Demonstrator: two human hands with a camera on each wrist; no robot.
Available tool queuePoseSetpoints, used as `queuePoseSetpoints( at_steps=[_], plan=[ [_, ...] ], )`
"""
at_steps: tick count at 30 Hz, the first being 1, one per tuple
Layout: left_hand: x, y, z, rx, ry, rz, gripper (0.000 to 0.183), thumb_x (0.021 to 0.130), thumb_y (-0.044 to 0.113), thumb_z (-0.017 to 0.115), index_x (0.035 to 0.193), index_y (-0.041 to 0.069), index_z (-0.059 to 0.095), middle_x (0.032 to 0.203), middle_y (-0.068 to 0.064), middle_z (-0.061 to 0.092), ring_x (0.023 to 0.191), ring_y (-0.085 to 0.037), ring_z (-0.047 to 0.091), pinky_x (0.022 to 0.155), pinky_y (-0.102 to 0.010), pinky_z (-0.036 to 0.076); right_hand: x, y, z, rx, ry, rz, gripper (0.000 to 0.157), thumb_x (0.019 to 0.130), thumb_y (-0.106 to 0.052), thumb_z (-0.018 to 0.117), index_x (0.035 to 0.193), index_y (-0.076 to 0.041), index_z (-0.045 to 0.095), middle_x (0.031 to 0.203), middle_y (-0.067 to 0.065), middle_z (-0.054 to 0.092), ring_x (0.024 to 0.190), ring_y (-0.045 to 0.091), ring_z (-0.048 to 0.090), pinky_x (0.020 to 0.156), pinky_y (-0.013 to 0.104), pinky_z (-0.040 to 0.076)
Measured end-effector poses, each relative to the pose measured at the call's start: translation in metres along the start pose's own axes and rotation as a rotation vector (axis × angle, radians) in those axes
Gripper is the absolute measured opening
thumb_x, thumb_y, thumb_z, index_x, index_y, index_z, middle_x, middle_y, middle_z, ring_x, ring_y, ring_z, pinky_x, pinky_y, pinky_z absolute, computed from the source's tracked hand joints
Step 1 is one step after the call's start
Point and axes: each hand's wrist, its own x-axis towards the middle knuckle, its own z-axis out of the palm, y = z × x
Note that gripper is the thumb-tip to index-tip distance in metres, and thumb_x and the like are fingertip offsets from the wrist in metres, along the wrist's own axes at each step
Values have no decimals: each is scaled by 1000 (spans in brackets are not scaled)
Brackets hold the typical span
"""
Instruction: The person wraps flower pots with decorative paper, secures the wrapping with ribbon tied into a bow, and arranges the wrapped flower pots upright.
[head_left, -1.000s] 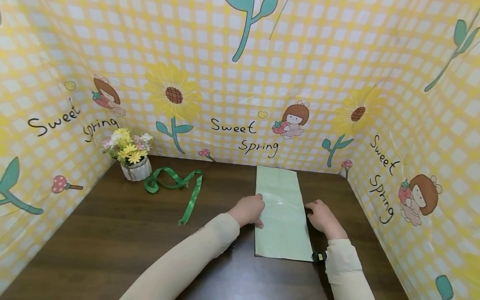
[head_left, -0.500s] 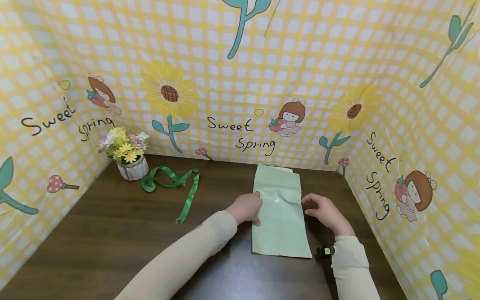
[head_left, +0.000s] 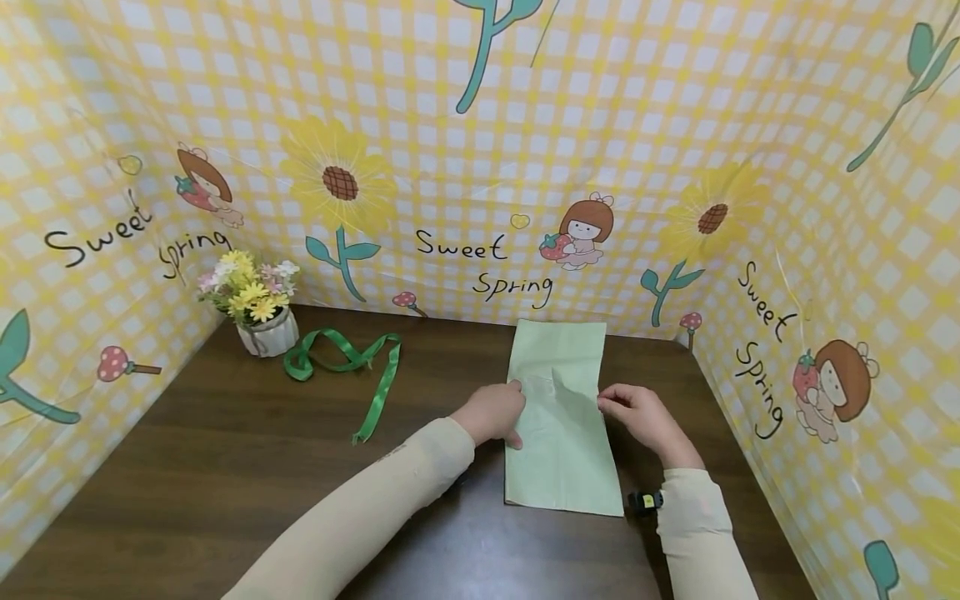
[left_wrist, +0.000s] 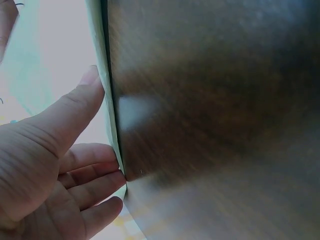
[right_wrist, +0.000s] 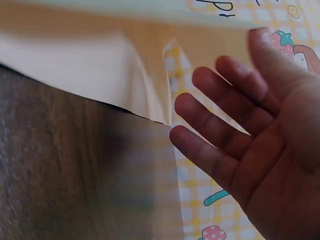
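Observation:
A long light green sheet of folded paper (head_left: 562, 450) lies on the table, its right edge lifted around the middle. My left hand (head_left: 491, 412) rests along its left edge; in the left wrist view the thumb (left_wrist: 80, 107) lies on that edge, the other fingers beside it. My right hand (head_left: 645, 417) pinches the raised right edge between thumb and forefinger. From the right wrist view, the paper's underside (right_wrist: 90, 60) looks cream, and the other fingers (right_wrist: 200, 150) are spread below the edge. A shiny clear patch (head_left: 540, 385) shows on the paper near my left fingers.
A green ribbon (head_left: 386, 392) lies loosely curled on the dark wooden table (head_left: 225, 467). Behind it, at the back left, stands a pot of artificial flowers (head_left: 267, 332). Checked yellow cloth walls (head_left: 465, 167) enclose the back and sides.
My right hand was first at the paper's right edge, drew slightly off it, and now pinches it. The paper's top layer has lifted and shifted. My left hand has stayed in place.

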Motion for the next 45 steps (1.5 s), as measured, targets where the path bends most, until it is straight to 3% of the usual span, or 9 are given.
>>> queuePoseSetpoints(
  at_steps=[5, 8, 13, 17, 26, 29, 34, 39, 45],
  plan=[
    [1, 0, 0, -7, 1, -5, 60, 73, 57, 88, 109, 11, 75, 117, -4, 60, 82, -16, 63, 68, -33, 58, 1, 1, 5, -78, -58, -72, 30, 108, -30, 54, 120, -11, 74, 118, 9, 73, 111, 29, 68, 95, 52, 52],
    [1, 0, 0, -6, 6, -4, 60, 73, 56, 88, 109, 11, 75, 118, -4, 60, 84, -17, 64, 69, -33, 58, 2, 2, 8, -134, -82, -110, 28, 107, -23, 54, 122, -8, 73, 124, 13, 72, 117, 32, 66, 98, 53, 51],
    [0, -1, 0, -15, 7, -2, 56, 73, 56, 88, 105, 11, 75, 115, -3, 59, 83, -16, 63, 69, -33, 57, 4, 6, 15, -208, -93, -121, 17, 102, -12, 61, 106, -17, 77, 111, 3, 75, 101, 20, 67, 86, 43, 54],
    [0, -3, 4, -27, 6, 8, 56, 75, 56, 87, 106, 11, 75, 117, -4, 59, 85, -17, 64, 71, -33, 57, 3, 6, 18, -233, -106, -115, 15, 97, -10, 67, 103, -19, 77, 110, 2, 75, 103, 19, 67, 89, 44, 54],
    [1, -17, 3, -159, -11, 66, 60, 78, 52, 87, 117, 9, 72, 123, -4, 60, 98, -16, 62, 89, -30, 53, 1, -3, 16, -282, -110, -76, 21, 105, -20, 57, 102, -14, 76, 109, 6, 75, 101, 21, 68, 88, 45, 54],
    [1, -20, 1, -199, -30, 62, 56, 79, 48, 88, 117, 10, 72, 127, -3, 59, 104, -18, 62, 92, -31, 52, 0, -6, 16, -306, -118, -102, 16, 100, -10, 61, 98, -15, 76, 104, 5, 75, 92, 16, 65, 83, 41, 54],
    [5, -22, -2, -228, -64, 63, 46, 84, 40, 86, 116, 10, 73, 132, -5, 58, 114, -20, 61, 98, -33, 51, -1, -3, 17, -363, -124, -143, 25, 92, 6, 63, 91, -17, 74, 95, 2, 74, 81, 12, 58, 76, 36, 51],
    [16, -28, -5, -278, -96, 69, 33, 90, 36, 80, 109, 9, 75, 126, -5, 61, 110, -20, 59, 97, -34, 50, 1, -2, 18, -368, -107, -133, 21, 92, 3, 66, 90, -17, 74, 93, 2, 74, 79, 13, 57, 77, 36, 51],
    [26, -36, -11, -455, -106, 37, 32, 96, 32, 74, 119, 10, 74, 125, -5, 68, 113, -21, 63, 97, -37, 52, 2, -5, 19, -391, -102, -152, 12, 95, -7, 69, 91, -17, 73, 94, 4, 74, 82, 12, 60, 77, 37, 53]
  ],
)
